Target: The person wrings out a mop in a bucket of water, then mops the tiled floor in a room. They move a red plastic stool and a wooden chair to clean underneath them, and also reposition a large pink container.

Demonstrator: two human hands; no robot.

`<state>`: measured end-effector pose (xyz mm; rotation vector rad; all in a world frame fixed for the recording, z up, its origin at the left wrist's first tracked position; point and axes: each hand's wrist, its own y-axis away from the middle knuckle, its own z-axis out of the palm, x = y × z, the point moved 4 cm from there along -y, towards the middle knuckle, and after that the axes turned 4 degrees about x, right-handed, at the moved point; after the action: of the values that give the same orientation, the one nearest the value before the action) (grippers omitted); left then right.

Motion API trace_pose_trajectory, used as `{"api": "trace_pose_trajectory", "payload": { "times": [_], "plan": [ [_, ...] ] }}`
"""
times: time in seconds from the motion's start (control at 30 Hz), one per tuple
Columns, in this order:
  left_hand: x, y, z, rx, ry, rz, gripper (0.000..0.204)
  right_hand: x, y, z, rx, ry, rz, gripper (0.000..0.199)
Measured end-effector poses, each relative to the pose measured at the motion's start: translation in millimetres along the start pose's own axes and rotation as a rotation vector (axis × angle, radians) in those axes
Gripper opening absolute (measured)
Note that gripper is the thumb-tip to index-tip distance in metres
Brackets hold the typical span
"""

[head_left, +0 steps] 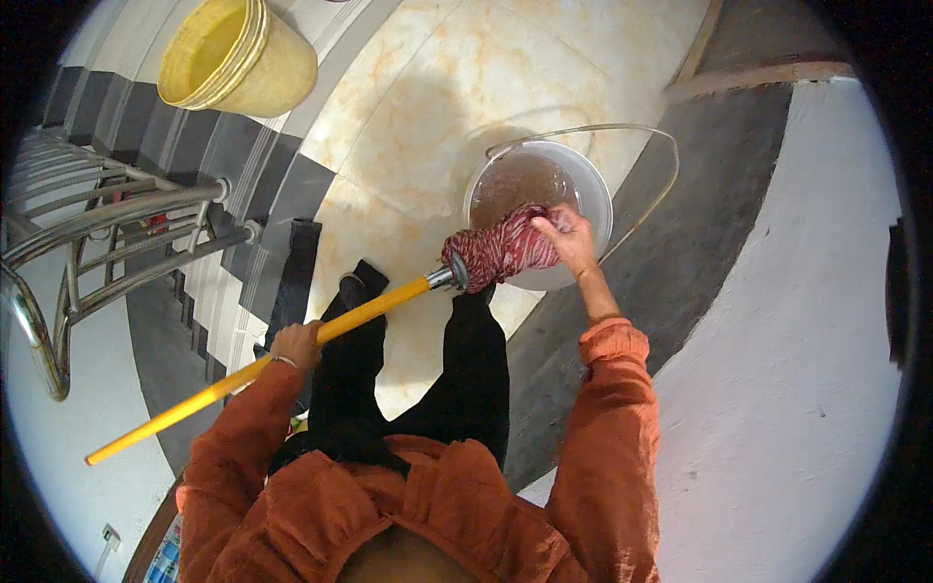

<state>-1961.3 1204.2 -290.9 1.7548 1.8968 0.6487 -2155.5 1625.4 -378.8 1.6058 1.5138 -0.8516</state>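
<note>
L grip point(294, 347) is wrapped round the yellow mop pole point(379, 304), partway along; R grip point(569, 241) clasps the far part of the red-&-white mop head point(498, 248), strands bunched & twisted tight. Pole runs slantwise, butt end low L; head's up R, over the near rim of the white bucket point(596, 199). Murky brownish water point(515, 183) inside; bucket's bail handle point(673, 160) hangs out to the R. Metal socket point(449, 274) joins pole & strands. Yellow bucket point(282, 68) upper L, nr. grey-&-white steps point(190, 136); steel railing point(146, 206) far L. Marbled tile floor point(408, 117) underneath.
</note>
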Motion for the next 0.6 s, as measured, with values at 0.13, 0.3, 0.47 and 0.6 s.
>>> {"api": "trace_pose_trajectory", "payload": {
  "times": [0.13, 0.3, 0.47, 0.6],
  "plan": [
    [-14, -13, -1, 0.154, -0.048, 0.004, 0.021, -35, -2, 11, -0.231, 0.553, -0.029, 0.034],
    [-12, -19, -7, 0.129, -0.096, 0.001, 0.015, -38, 2, 42, -0.264, 0.801, -0.208, 0.025],
    [-17, -30, 5, 0.133, -0.077, -0.001, 0.012, 1, -10, 66, -0.309, 0.974, -0.080, 0.025],
    [-22, -35, 21, 0.138, -0.024, -0.038, 0.011, -22, -23, 64, -0.339, 0.975, 0.093, 0.026]
  ]
}}
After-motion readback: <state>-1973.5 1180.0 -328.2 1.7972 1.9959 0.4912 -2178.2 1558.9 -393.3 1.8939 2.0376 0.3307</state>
